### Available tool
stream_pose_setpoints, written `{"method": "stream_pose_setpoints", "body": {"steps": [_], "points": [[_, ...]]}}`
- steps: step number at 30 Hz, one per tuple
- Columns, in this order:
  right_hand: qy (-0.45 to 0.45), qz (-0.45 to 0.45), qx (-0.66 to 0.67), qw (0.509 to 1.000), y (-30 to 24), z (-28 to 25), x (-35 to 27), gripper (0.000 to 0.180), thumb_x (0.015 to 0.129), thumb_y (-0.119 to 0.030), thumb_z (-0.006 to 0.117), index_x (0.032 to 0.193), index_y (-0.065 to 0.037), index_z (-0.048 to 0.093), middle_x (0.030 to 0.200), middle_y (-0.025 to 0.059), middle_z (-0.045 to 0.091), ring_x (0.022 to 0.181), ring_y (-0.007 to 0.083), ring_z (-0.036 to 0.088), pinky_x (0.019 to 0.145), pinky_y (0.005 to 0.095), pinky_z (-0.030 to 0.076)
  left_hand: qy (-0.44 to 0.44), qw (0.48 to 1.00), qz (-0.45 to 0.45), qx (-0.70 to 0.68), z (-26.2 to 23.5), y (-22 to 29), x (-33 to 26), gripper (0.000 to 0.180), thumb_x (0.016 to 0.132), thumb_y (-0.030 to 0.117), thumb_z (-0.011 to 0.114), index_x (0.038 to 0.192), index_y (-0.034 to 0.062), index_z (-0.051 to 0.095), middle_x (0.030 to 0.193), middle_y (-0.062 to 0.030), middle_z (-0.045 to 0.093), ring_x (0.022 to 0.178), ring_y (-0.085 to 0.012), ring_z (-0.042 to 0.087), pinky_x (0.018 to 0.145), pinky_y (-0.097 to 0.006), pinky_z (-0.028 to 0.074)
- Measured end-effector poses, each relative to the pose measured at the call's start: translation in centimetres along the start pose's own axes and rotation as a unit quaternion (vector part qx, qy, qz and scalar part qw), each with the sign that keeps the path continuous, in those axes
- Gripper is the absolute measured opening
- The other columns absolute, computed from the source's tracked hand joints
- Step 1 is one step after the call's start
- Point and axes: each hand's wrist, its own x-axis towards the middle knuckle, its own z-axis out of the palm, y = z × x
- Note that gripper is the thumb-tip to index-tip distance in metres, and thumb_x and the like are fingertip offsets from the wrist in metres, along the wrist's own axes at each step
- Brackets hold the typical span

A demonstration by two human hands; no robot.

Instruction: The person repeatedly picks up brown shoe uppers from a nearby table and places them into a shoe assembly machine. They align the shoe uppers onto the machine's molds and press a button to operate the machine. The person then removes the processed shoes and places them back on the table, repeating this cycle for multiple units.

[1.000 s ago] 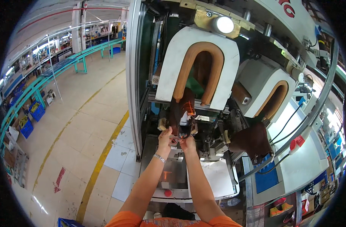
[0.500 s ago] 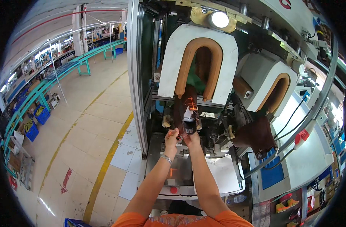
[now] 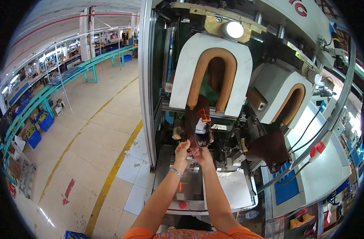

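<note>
A dark brown shoe upper (image 3: 199, 121) stands upright in the left station of a tall shoe machine, below a white block with a tan U-shaped pad (image 3: 211, 75). Red laser lines cross the upper. My left hand (image 3: 182, 150) and my right hand (image 3: 200, 152) both pinch the upper's lower edge, close together. A bracelet sits on my left wrist. A second brown upper (image 3: 270, 148) sits on the right station, under another U-shaped pad (image 3: 288, 101).
A grey machine table (image 3: 229, 187) with a white sheet lies below my arms. A red button (image 3: 183, 204) sits at its front edge. Black cables and a red-white plug (image 3: 317, 149) hang right. Left is open factory floor with a yellow line (image 3: 110, 175) and teal conveyor racks (image 3: 50, 87).
Both hands stay on the upper's lower edge and shift only slightly downward in view. The upper remains in the left station.
</note>
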Motion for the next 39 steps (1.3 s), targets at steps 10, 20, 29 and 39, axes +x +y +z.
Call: {"method": "stream_pose_setpoints", "body": {"steps": [10, 20, 29, 39], "points": [[0.033, -0.046, -0.008, 0.998, 0.3, -1.9, 1.7, 0.014, 0.084, -0.002, 0.048, 0.092, -0.010, 0.056, 0.081, 0.0025, 0.061, 0.064, 0.0110, 0.057, 0.055, 0.0245, 0.046, -0.048, 0.999, 0.006, -0.023, 0.4, 1.4, -0.7, 0.009, 0.081, 0.005, 0.053, 0.074, 0.0111, 0.055, 0.070, 0.0049, 0.054, 0.059, -0.0033, 0.049, 0.049, -0.016, 0.039], [0.035, -0.023, -0.026, 0.999, 0.8, -2.2, 1.8, 0.017, 0.084, -0.002, 0.046, 0.098, -0.007, 0.056, 0.080, 0.0052, 0.061, 0.057, 0.0136, 0.056, 0.044, 0.0213, 0.044, -0.095, 0.994, 0.058, 0.007, -2.2, -1.0, 2.5, 0.017, 0.077, 0.023, 0.066, 0.077, 0.0099, 0.057, 0.070, 0.0016, 0.056, 0.065, -0.0059, 0.054, 0.055, -0.022, 0.045], [0.130, -0.073, -0.202, 0.968, -0.2, 2.4, -5.1, 0.015, 0.083, -0.009, 0.055, 0.097, -0.006, 0.056, 0.082, 0.0040, 0.059, 0.069, 0.0132, 0.058, 0.061, 0.0274, 0.047, -0.034, 0.941, 0.268, 0.202, -8.7, -1.5, 0.5, 0.030, 0.080, 0.012, 0.061, 0.106, 0.0000, 0.053, 0.091, -0.0061, 0.059, 0.084, -0.0139, 0.055, 0.076, -0.024, 0.043], [0.020, -0.564, -0.505, 0.653, -14.9, 10.1, -29.8, 0.005, 0.077, -0.002, 0.056, 0.080, 0.000, 0.055, 0.074, 0.0092, 0.057, 0.068, 0.0150, 0.052, 0.062, 0.0249, 0.042, 0.073, 0.899, 0.129, 0.413, -35.7, -10.8, -9.5, 0.073, 0.054, 0.008, 0.073, 0.117, -0.0040, 0.038, 0.110, -0.0209, 0.047, 0.101, -0.0334, 0.047, 0.088, -0.040, 0.036]]}}
